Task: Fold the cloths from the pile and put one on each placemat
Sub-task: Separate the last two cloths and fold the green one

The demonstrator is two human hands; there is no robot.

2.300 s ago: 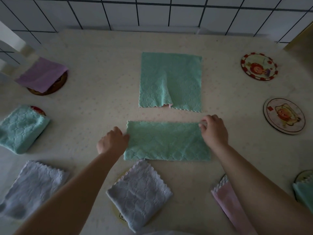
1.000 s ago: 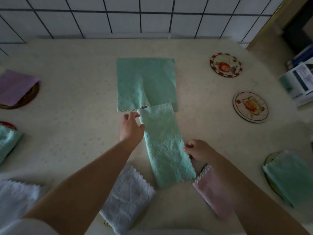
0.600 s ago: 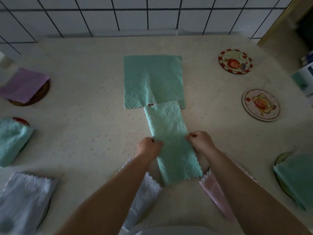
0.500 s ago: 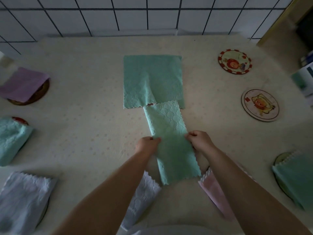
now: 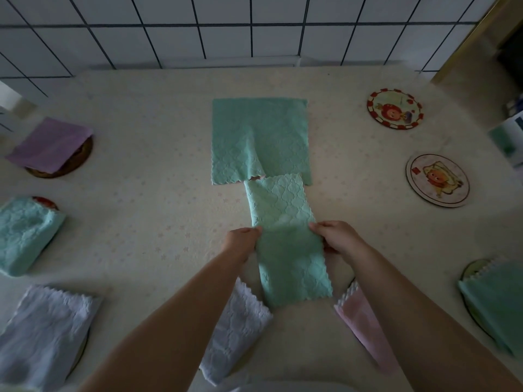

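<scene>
- my left hand (image 5: 242, 241) pinches the left edge of the long folded teal textured cloth (image 5: 285, 239) at frame centre; my right hand (image 5: 335, 236) pinches its right edge
- strip's far end overlaps the flat teal cloth pile (image 5: 259, 140) above it
- two bare round cartoon placemats (image 5: 437, 181) sit upper right
- folded white cloth (image 5: 235, 329) and pink cloth (image 5: 365, 329) lie under my forearms

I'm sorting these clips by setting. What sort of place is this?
Probably a home dining or kitchen corner: a table in a pale patterned cover, a white tiled wall behind it, and round cartoon placemats set around.
</scene>
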